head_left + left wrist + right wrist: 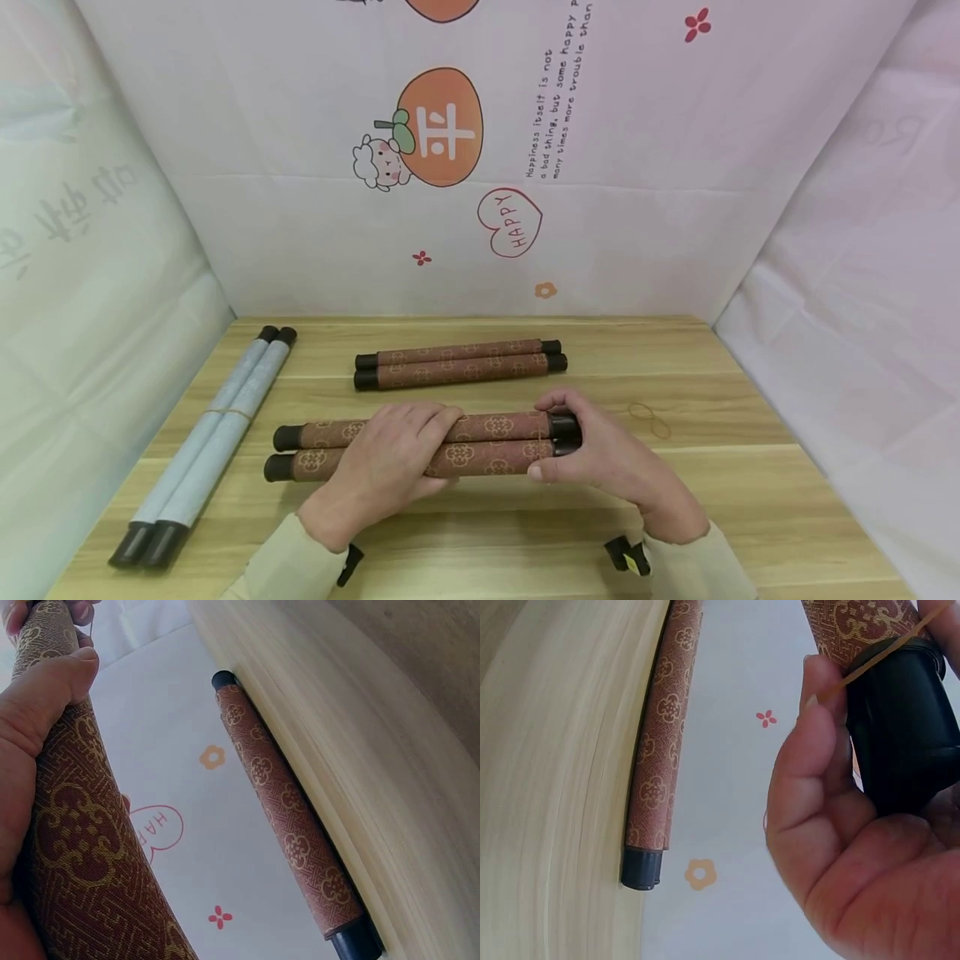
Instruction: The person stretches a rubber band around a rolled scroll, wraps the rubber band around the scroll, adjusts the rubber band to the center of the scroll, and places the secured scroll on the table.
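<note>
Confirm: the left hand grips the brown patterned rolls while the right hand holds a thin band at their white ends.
No: the ends are black, not white, as the right wrist view shows. The left hand grips the brown patterned rolls, and the right hand holds a thin band there.

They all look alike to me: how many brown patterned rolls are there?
4: two held rolls in the left hand and right hand, two rear rolls behind on the table.
</note>
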`<state>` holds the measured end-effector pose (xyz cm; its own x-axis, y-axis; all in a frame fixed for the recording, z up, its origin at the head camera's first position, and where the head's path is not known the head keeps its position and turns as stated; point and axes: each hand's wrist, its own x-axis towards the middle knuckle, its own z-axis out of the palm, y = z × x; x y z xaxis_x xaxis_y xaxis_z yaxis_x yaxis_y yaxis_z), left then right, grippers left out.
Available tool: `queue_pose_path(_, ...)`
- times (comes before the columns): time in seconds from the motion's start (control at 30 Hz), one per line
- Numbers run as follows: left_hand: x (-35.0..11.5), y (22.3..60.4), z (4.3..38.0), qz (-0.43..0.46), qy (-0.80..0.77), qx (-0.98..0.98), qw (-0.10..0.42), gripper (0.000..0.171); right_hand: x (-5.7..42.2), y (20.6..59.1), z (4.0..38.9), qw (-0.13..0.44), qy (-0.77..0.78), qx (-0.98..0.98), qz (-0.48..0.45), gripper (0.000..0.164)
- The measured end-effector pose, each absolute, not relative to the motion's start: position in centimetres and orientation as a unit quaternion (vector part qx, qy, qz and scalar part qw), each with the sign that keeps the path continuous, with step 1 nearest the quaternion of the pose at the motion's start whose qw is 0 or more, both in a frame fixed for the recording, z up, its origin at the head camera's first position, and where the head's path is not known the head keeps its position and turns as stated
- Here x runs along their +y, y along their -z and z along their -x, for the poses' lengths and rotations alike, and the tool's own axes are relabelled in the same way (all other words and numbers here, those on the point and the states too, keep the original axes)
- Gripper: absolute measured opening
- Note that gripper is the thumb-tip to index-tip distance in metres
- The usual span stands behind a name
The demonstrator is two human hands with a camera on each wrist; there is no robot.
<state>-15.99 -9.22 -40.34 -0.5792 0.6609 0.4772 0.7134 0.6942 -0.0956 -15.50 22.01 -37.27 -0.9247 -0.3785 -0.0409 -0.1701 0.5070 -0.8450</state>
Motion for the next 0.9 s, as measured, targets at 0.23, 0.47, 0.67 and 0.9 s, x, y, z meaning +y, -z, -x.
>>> queue_pose_path(0.23, -9.2, 40.4, 16.0, 0.387, 0.058, -0.886, 0.249, 0.089, 22.2, 37.7, 15.7, 0.116, 0.497, 0.845, 0.158, 0.085)
queue_pose_path(0.47, -9.2, 40.5, 16.0, 0.383, 0.067, -0.888, 0.245, 0.087, 22.4, 38.5, 15.7, 0.147, 0.572, 0.799, 0.112, 0.106)
queue_pose_path(0.67, -9.2, 40.4, 16.1, 0.376, 0.081, -0.892, 0.240, 0.085, 21.9, 39.4, 15.6, 0.161, 0.677, 0.710, 0.105, 0.109)
queue_pose_path(0.9, -9.2, 40.5, 16.0, 0.362, 0.091, -0.897, 0.238, 0.087, 21.4, 40.2, 15.4, 0.148, 0.698, 0.692, 0.109, 0.095)
